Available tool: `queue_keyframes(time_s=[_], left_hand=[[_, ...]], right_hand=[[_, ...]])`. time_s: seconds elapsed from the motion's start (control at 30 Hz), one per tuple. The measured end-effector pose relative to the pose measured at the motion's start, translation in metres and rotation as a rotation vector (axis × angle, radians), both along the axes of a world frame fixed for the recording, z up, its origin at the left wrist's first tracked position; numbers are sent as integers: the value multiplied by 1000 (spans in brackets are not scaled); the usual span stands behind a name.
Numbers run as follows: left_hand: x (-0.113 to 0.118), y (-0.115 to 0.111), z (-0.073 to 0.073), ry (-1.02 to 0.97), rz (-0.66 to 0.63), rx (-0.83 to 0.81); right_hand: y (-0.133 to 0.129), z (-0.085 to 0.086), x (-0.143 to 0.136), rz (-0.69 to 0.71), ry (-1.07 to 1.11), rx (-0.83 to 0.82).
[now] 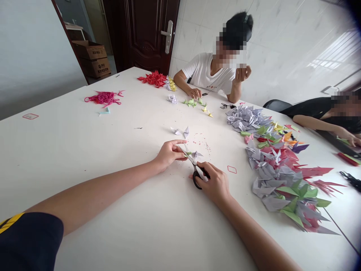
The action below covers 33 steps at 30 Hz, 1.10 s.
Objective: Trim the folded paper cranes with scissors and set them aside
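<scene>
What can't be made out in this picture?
Head view: whether the left hand pinches anything; too small at the fingertips.
Head view: lower pieces of the folded-paper heap; covered by upper ones.
Head view: what the raised hand opposite holds, if anything; too small.
Head view: rest of the person at right; cut off by the edge.

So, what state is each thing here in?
Black-handled scissors, blades parted, in the right hand
Left hand, fingers beside the blades
Large paper cranes, folded, heaped
Red folded papers, piled
Magenta strings, bunched
Upper cardboard box, stacked on another
Dark door, unclear whether shut
</scene>
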<state>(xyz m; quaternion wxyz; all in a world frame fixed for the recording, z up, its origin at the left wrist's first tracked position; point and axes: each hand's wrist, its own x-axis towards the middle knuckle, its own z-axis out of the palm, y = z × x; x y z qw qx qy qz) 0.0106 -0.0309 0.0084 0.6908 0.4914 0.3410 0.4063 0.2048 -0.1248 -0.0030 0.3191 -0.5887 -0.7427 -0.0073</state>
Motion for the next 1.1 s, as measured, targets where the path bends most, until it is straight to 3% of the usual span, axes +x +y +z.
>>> queue_keyframes(time_s=[1.1], left_hand=[[0,0,1,-11,6,-2]], right_hand=[[0,-1,-1,-22,21,-36]])
